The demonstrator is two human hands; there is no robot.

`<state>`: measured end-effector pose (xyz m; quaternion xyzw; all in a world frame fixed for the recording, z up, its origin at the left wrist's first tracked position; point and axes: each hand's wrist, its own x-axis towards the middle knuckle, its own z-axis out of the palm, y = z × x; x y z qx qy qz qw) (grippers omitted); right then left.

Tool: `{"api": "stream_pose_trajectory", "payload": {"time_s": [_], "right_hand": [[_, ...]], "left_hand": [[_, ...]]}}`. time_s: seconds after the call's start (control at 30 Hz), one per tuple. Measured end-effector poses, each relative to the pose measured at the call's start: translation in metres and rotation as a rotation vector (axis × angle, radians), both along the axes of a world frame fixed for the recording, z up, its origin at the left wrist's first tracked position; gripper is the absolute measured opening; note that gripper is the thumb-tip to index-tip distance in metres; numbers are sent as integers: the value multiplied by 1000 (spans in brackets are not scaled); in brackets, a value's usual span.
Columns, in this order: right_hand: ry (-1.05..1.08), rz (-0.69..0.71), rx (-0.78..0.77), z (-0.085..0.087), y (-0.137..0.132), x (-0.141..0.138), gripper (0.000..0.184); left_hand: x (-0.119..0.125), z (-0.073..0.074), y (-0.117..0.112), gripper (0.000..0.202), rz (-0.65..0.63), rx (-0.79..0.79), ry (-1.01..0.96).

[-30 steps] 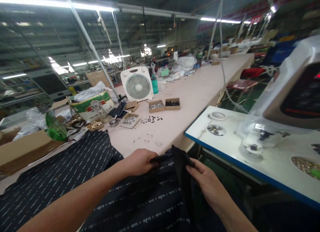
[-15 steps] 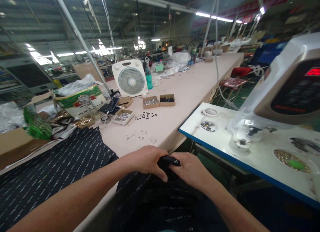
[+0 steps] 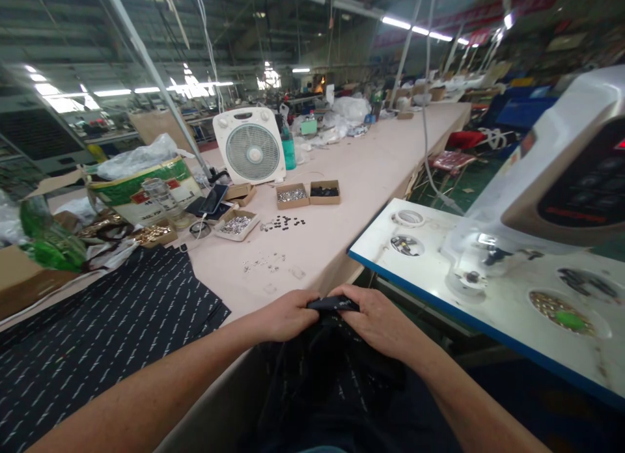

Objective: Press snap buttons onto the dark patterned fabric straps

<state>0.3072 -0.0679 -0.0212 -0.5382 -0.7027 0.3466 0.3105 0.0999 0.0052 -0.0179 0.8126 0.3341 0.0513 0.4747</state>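
Note:
Between my hands is the folded edge of a dark garment (image 3: 336, 368) with small white marks, hanging down toward my lap. My left hand (image 3: 289, 315) is closed on the edge's left end, the thumb pressed along it. On the other end, my right hand (image 3: 375, 317) pinches the band between thumb and fingers. A piece of dark patterned fabric (image 3: 107, 336) lies flat on the table at the left. Small metal pieces (image 3: 263, 263) and black pieces (image 3: 286, 222) are scattered on the table beyond my hands.
A snap-setting style machine (image 3: 551, 173) stands on a white, blue-edged worktop (image 3: 375, 245) at right. Small boxes of fasteners (image 3: 293, 204), a phone (image 3: 213, 199), a white fan (image 3: 254, 147) and a green-white carton (image 3: 146, 199) stand on the pink-covered table (image 3: 385, 166).
My left hand has shifted slightly and now pinches the edge with its thumb along it. The band between my hands is stretched more level. The view has turned a little.

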Motion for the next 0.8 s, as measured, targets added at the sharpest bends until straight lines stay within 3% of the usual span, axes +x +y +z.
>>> {"api": "stream_pose_trajectory", "payload": {"time_s": [0.07, 0.17, 0.27, 0.53, 0.8], "right_hand": [[-13, -9, 5, 4, 0, 0, 27], [-60, -52, -25, 11, 2, -1, 18], [-123, -114, -61, 14, 4, -1, 10], [145, -42, -280, 1, 9, -3, 8], [188, -138, -354, -6, 16, -10, 5]], "left_hand": [[1, 2, 0, 17, 46, -194, -9], [-1, 5, 4, 26, 28, -527, -33], [-6, 5, 8, 29, -21, -721, -48], [-15, -8, 12, 24, -55, -815, -65], [-15, -34, 10, 31, 101, -969, -152]]}}
